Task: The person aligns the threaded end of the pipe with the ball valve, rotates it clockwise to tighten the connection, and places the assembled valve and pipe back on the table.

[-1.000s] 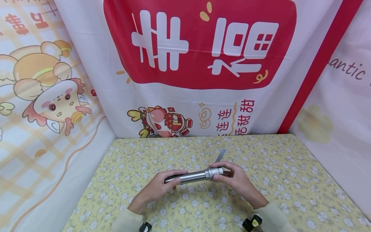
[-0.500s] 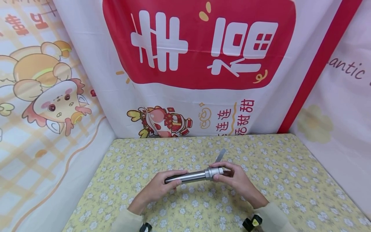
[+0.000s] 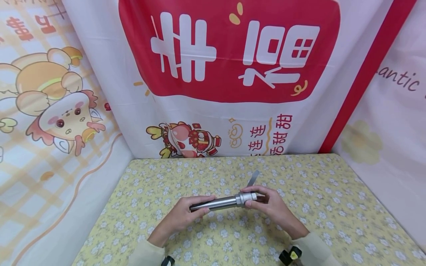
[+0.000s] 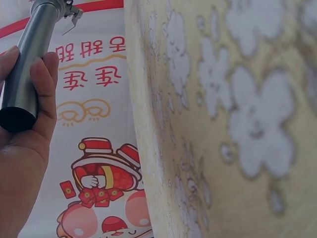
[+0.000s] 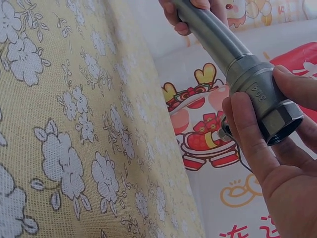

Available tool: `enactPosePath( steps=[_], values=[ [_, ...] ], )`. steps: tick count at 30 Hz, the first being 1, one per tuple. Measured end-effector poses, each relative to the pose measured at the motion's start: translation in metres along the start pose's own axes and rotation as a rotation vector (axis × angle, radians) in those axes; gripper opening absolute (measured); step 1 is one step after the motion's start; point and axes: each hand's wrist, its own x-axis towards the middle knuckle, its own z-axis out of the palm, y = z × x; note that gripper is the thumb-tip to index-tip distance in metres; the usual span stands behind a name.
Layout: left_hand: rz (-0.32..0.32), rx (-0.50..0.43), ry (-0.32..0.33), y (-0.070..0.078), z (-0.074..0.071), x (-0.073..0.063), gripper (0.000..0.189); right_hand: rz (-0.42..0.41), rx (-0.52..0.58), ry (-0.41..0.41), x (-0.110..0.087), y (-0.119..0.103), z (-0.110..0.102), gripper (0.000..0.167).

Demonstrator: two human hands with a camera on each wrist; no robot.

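Note:
A smooth metal pipe (image 3: 224, 202) is joined to a steel ball valve (image 3: 244, 198) at its right end. Both are held over the table, lying nearly level in the head view. My left hand (image 3: 183, 213) grips the pipe near its free end, thumb on the near side. With thumb and fingers, my right hand (image 3: 273, 206) holds the valve body. The valve's flat lever handle (image 3: 253, 178) points away from me. Seen from the right wrist, the valve (image 5: 260, 91) bears the marking 304, and its open hexagonal end faces the camera. The left wrist view shows the pipe's dark round end (image 4: 19, 119).
A yellow floral cloth (image 3: 159, 177) covers the table. Behind it hangs a white and red printed curtain (image 3: 229, 111), with more printed cloth (image 3: 66, 177) at the left side. Black straps with small devices (image 3: 290, 255) sit on both wrists.
My left thumb has shifted slightly to the right along the pipe. The right hand, valve and lever handle stay practically where they were.

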Motion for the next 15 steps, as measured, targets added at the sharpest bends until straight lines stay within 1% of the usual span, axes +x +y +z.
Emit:
enactPosePath(
  steps=[7, 15],
  values=[
    [0.043, 0.051, 0.004, -0.0006, 0.001, -0.0007, 0.043, 0.017, -0.009, 0.007, 0.0005, 0.0009, 0.0001, 0.043],
    [0.089, 0.15, 0.007, -0.0014, 0.001, 0.0014, 0.044, 0.047, -0.029, 0.004, -0.0002, -0.0004, -0.0018, 0.045]
  ],
)
